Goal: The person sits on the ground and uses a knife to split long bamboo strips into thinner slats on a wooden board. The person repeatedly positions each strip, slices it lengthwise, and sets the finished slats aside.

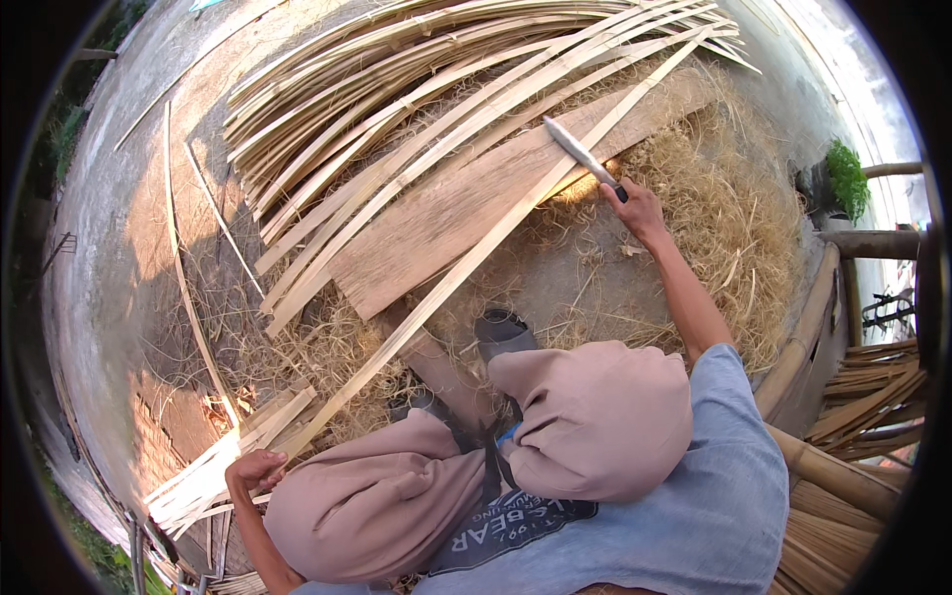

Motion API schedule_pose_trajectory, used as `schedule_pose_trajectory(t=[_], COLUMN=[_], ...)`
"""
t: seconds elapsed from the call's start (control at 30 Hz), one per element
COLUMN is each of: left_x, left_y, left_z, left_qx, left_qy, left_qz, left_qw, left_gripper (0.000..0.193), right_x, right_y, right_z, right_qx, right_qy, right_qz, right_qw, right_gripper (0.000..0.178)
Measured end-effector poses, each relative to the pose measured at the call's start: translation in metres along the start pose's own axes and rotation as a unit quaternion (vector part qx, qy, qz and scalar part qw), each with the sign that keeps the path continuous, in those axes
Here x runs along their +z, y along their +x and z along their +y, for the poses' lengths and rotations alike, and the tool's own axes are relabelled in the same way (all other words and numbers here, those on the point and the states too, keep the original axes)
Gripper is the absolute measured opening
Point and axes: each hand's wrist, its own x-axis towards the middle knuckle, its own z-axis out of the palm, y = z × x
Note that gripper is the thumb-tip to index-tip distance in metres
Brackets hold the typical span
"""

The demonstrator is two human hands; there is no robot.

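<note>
A long pale bamboo strip (466, 263) runs slantwise from beside my left knee up to the far right, lying across a wooden board (426, 218). My left hand (260, 468) has its fingers curled round the strip's near end. In my right hand (635, 210) is a knife (578, 151) with a dark handle, gripped in a closed fist. The blade points up and to the left and lies over the strip near the board's far part. Whether its edge touches the strip I cannot tell.
A thick bundle of bamboo strips (337, 119) lies beyond the board. Curly shavings (739, 238) cover the ground at right. More strips (188, 488) lie beside my left hand. Bamboo poles (803, 332) and a green plant (846, 178) stand at the right edge.
</note>
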Motion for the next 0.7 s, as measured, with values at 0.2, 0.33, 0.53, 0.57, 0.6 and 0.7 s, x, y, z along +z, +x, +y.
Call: schedule_pose_trajectory(t=[0.2,0.33,0.53,0.57,0.6,0.7], left_x=[0.033,0.107,0.118,0.114,0.110,0.101], left_y=[-0.027,0.013,0.037,0.038,0.045,0.052], left_z=[0.046,0.150,0.132,0.131,0.133,0.118], left_qx=[0.084,0.194,0.321,0.320,0.325,0.333], left_qy=[0.122,0.143,0.061,0.072,0.084,0.158], left_qz=[0.104,0.183,0.198,0.216,0.224,0.333], left_qw=[0.983,0.953,0.924,0.920,0.915,0.868], left_gripper=[0.045,0.047,0.050,0.049,0.049,0.047], right_x=[-0.022,0.016,0.022,0.011,-0.011,-0.045], right_y=[0.034,-0.051,-0.066,-0.036,-0.008,0.024], right_z=[0.066,-0.071,-0.063,-0.028,0.006,0.049], right_qx=[0.206,-0.021,-0.027,0.089,0.189,0.296], right_qy=[0.105,0.169,0.112,0.084,0.133,0.206], right_qz=[0.062,-0.079,-0.059,-0.032,0.001,0.094], right_qw=[0.971,0.982,0.992,0.992,0.973,0.928], right_gripper=[0.069,0.057,0.057,0.059,0.062,0.065])
